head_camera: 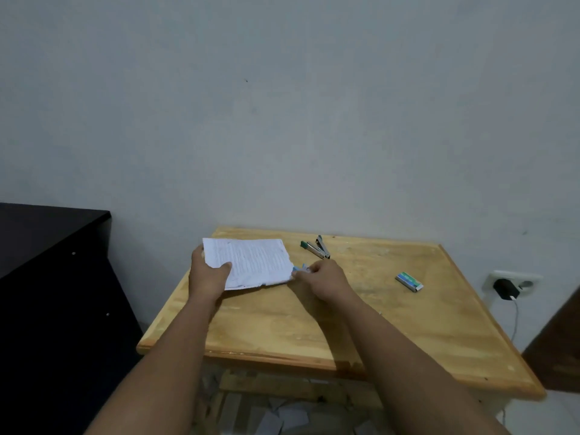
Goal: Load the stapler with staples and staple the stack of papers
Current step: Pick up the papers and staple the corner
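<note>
Stack of papers point(251, 262): white printed sheets, worn and ragged along the right and near edges, lifted slightly off the wooden table point(361, 315), at about 10 o'clock on the tabletop. Left hand point(208, 274) grips its left near corner, thumb on top of the sheet, fingers underneath. Right hand point(320, 279) is at the stack's right corner, fingers curled and pinched around something small and blue/white at that corner; can't tell what it is, nor whether the fingers hold the paper itself.

Stapler point(315, 247): small, metal with a green end, lying hinged open in a V, at 12 o'clock on the table, just beyond the right hand, not touched. Staple box point(409, 281): small green and grey carton, lying flat at 3 o'clock, well apart from both hands.

Beyond the table: dark cabinet point(53, 277) at 9 o'clock, wall socket point(511, 282) at 3 o'clock with a black charger point(506, 288) plugged in, white cable hanging down.
</note>
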`<state>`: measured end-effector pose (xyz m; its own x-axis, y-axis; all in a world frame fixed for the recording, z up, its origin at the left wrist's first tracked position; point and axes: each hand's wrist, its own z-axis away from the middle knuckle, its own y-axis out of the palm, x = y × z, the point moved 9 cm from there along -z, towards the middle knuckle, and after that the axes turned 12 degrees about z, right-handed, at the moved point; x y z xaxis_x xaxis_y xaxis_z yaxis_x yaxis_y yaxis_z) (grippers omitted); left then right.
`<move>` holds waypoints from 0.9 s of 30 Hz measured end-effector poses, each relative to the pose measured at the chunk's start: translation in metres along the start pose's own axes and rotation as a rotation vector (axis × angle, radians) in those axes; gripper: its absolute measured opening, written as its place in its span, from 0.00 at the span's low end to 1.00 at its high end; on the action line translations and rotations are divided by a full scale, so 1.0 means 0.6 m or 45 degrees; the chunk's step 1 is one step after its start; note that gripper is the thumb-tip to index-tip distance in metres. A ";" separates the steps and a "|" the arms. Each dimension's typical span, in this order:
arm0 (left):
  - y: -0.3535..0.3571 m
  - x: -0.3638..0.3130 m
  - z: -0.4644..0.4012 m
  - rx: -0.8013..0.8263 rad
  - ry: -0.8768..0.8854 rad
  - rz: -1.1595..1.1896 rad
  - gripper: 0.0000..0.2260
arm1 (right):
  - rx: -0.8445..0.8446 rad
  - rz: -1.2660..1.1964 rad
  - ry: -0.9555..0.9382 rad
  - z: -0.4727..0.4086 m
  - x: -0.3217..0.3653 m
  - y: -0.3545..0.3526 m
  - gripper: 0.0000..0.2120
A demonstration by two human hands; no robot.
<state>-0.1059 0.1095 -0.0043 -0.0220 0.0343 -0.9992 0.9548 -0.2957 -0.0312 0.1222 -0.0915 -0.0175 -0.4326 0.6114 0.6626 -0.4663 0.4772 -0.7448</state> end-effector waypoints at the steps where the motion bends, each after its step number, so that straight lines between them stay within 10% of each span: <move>1: -0.002 -0.005 -0.009 0.003 0.024 -0.116 0.35 | -0.040 0.092 -0.018 -0.006 0.000 -0.013 0.18; 11: 0.056 0.023 -0.036 0.178 0.261 -1.139 0.29 | -0.126 0.699 -0.078 -0.084 0.026 -0.013 0.10; 23: 0.065 0.065 -0.067 0.276 0.288 -1.359 0.32 | -0.424 0.724 -0.184 -0.142 0.064 -0.018 0.15; 27: 0.062 0.067 -0.080 0.283 0.311 -1.377 0.32 | -0.205 0.980 -0.098 -0.170 0.030 -0.025 0.16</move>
<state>-0.0572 0.1457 -0.0443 -0.7230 0.5536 -0.4133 0.3946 -0.1602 -0.9048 0.1999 -0.0235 -0.0020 -0.6433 0.7643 -0.0444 0.1004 0.0268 -0.9946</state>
